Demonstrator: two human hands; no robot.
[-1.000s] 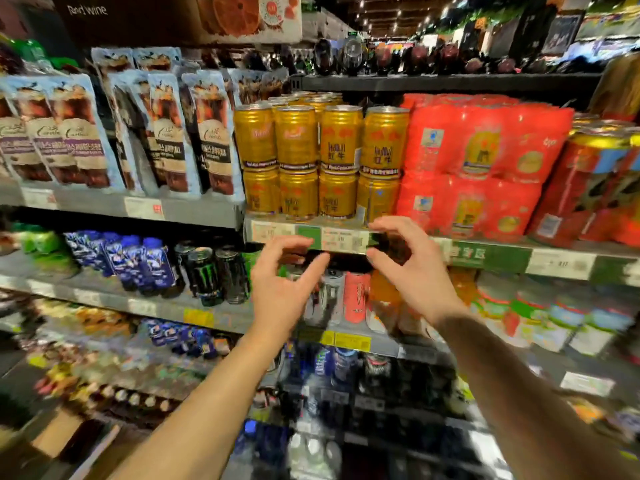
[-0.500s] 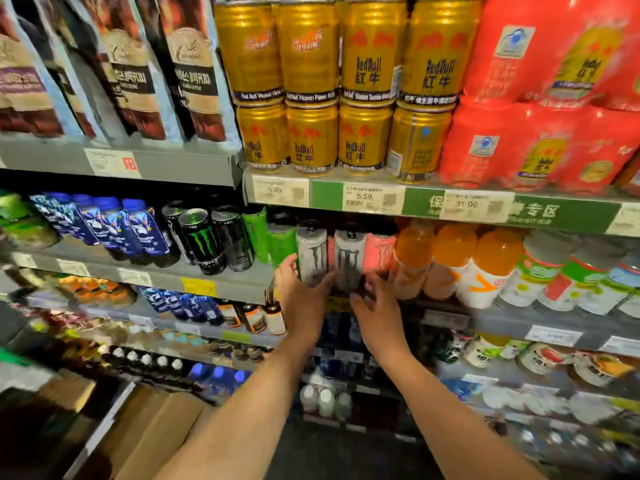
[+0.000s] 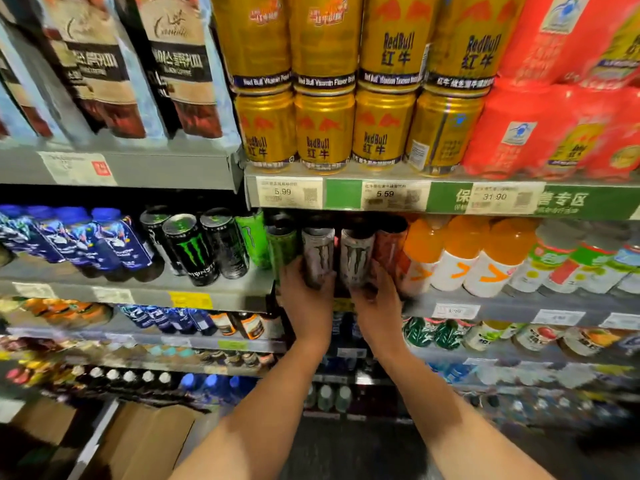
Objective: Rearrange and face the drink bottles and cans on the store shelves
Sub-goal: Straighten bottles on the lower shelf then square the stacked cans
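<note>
While both hands sit low on the middle shelf, we're mid-facing: left hand curls round the base of one silver can, right hand cups the neighbouring silver can. Fingers wrap the cans; fingertips are hidden behind them. Both logos already face out. Next, we judge, calls for sliding both to the shelf lip, beside the green can.
</note>
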